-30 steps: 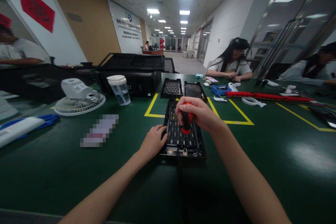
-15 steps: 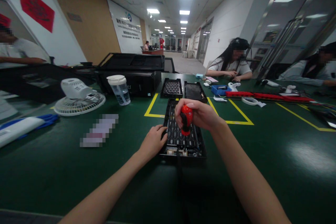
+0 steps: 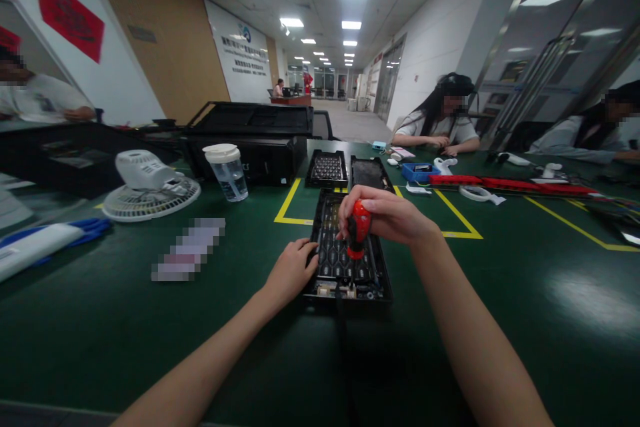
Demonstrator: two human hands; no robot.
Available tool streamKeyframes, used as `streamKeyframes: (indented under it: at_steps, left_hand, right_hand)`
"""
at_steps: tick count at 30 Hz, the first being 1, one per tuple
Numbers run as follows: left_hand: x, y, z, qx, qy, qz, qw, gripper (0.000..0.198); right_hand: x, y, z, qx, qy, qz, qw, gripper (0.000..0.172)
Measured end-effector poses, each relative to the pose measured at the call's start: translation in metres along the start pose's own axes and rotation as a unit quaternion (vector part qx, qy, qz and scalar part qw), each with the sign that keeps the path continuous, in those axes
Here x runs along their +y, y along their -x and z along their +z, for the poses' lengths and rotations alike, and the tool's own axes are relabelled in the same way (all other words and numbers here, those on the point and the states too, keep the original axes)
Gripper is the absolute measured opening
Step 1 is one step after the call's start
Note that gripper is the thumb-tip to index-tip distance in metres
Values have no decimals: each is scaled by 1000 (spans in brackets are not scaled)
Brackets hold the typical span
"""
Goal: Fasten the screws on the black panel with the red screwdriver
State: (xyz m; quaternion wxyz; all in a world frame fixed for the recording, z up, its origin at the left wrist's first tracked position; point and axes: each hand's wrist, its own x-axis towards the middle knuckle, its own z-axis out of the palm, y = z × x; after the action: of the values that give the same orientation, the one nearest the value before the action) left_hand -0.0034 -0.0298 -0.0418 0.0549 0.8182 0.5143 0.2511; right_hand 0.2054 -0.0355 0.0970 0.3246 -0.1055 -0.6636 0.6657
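A black open case [image 3: 383,273] lies on the green table, with rows of dark honeycomb-like cells and small parts at its near end. Its left edge is gripped by my left hand [image 3: 293,268], fingers over the rim. My right hand [image 3: 395,213] is wrapped round the red and black handle of a screwdriver [image 3: 359,220], held nearly upright over the case. The screwdriver's shaft points down at the near end of the case; whether its tip sits in a screw is too small to tell. A dark strap or cable hangs from the case's near edge.
Two more black cases [image 3: 327,170] [image 3: 371,175] lie beyond, by yellow tape. On the left are a white fan [image 3: 153,187], a lidded water cup [image 3: 227,173] and a large black box [image 3: 275,157]. A blue tray [image 3: 417,171] and tape roll [image 3: 476,193] lie right. Other people sit around.
My right hand has shifted slightly right, its wrist turned, and the screwdriver handle leans a little more to the right at its top. My left hand stays on the case.
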Motion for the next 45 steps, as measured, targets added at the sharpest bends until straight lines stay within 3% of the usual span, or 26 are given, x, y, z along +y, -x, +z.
streamKeyframes:
  at_steps: [24,45]
  left_hand:
    - [2,0,-1,0,8,-3,1000,31]
    - [7,0,-6,-9,24,-12,1000,29]
  right_hand:
    - [-11,5,4,46,62,15,997,12]
    - [-15,3,5,100,193,4,976,15]
